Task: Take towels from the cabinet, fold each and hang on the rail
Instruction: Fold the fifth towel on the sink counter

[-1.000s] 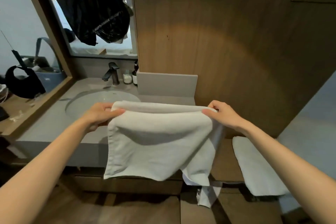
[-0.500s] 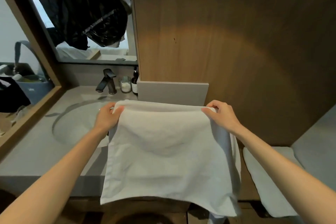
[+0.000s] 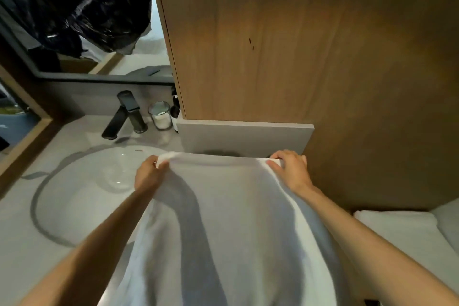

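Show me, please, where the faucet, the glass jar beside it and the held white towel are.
faucet [image 3: 121,117], head view, on its dark slanted spout.
glass jar [image 3: 161,115], head view, middle of its side.
white towel [image 3: 248,206], head view, on the flat cloth between the two forearms.

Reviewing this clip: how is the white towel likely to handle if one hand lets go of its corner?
Probably floppy: the white towel sags in soft folds between the left hand and the right hand, which pinch its top corners. A released corner would likely drop and hang from the other hand. Its matte, plush-looking cloth seems unlikely to slip from a pinch.
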{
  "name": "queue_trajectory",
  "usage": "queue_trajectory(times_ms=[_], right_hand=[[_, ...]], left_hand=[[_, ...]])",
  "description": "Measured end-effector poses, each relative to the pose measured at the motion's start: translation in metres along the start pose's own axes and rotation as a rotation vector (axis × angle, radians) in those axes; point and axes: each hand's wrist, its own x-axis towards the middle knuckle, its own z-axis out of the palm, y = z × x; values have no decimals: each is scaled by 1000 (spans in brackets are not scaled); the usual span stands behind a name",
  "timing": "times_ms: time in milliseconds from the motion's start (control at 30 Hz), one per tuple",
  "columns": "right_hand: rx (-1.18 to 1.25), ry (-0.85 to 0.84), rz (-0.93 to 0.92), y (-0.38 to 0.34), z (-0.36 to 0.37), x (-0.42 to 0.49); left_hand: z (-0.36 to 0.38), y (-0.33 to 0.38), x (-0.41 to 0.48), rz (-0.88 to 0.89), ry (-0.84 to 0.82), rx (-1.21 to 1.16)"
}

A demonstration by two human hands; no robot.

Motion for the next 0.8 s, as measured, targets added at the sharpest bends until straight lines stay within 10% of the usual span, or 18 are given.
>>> queue_trajectory(times_ms=[500,633,800], right_hand=[[-209,94,-74,10,86,36],[-245,107,-85,9,94,36],[-248,193,-75,2,100,36]], left_hand=[[54,-33,33,-298,193,234],[75,-10,12,159,253,363],[135,25,-49,620,-164,487]])
